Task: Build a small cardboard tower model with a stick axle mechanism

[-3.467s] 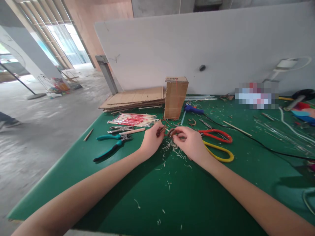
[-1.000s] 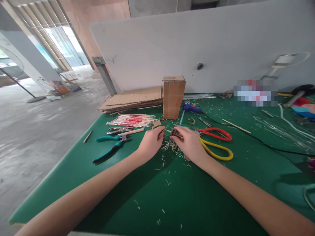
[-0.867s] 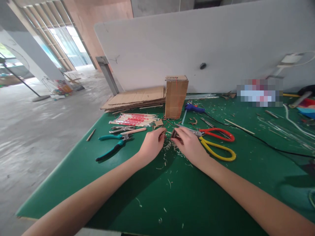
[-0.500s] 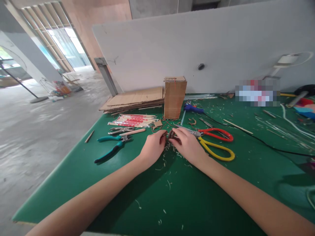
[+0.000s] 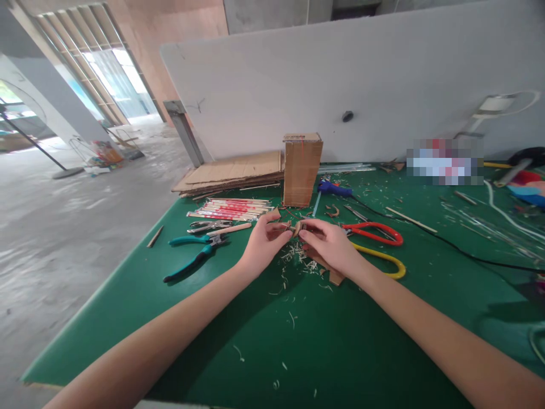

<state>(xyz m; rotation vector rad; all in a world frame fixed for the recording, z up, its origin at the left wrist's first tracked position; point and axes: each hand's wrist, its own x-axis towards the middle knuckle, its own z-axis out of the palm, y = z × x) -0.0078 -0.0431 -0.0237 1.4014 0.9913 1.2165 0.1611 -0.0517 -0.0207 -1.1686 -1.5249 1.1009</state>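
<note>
Both hands meet over the middle of the green table [image 5: 323,341], pinching small brown cardboard bits [image 5: 293,228] between the fingertips. My left hand [image 5: 264,243] is closed on one end, thumb and fingers pressed together. My right hand [image 5: 331,244] is closed on the other end, and a flat cardboard scrap [image 5: 335,276] shows under its wrist. Pale wood shavings [image 5: 298,264] lie scattered below the hands. What exactly the pieces are is too small to tell.
Red and yellow scissors [image 5: 378,241] lie right of my right hand. Teal pliers [image 5: 193,253] and wrapped chopsticks [image 5: 230,209] lie to the left. A cardboard box [image 5: 301,169] stands upright behind, beside flat cardboard sheets [image 5: 232,169]. A black cable [image 5: 460,253] crosses the right side.
Both hands lifted slightly off the table with the cardboard bits. My right hand shifted, uncovering a flat cardboard scrap under the wrist and covering more of the yellow scissor handle.
</note>
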